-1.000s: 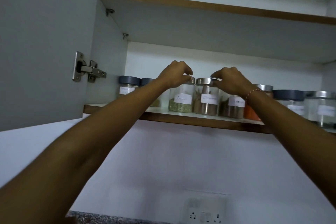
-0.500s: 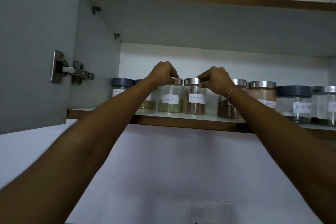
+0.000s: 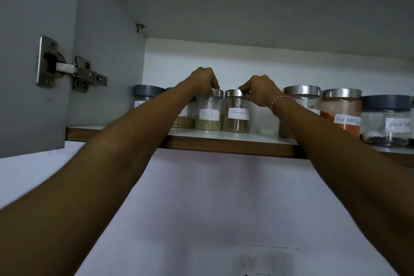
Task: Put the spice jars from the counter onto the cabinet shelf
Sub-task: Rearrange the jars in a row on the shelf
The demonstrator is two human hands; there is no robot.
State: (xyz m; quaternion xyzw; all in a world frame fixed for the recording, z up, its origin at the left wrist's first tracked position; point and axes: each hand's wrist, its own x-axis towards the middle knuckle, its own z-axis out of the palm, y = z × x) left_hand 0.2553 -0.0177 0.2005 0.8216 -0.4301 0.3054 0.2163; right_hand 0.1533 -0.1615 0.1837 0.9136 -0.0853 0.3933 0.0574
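Note:
Two clear spice jars with steel lids stand side by side on the cabinet shelf [image 3: 228, 142]. The fennel jar [image 3: 208, 116] holds green seeds, and my left hand [image 3: 202, 80] grips its lid from above. The cinnamon jar [image 3: 236, 116] holds brown sticks, and my right hand [image 3: 259, 91] grips its lid from the right. Both jars rest upright on the shelf and touch each other.
More labelled jars line the shelf: a dark-lidded jar [image 3: 146, 95] at the left, a steel-lidded jar [image 3: 301, 96], a red chilli jar [image 3: 340, 112] and a dark-lidded black pepper jar [image 3: 386, 121] at the right. The open cabinet door with its hinge [image 3: 67, 74] hangs at the left. An upper shelf [image 3: 246, 6] is overhead.
Both hands stay on the two jar lids. The jars sit a little deeper on the shelf, and my view has come closer and tilted up.

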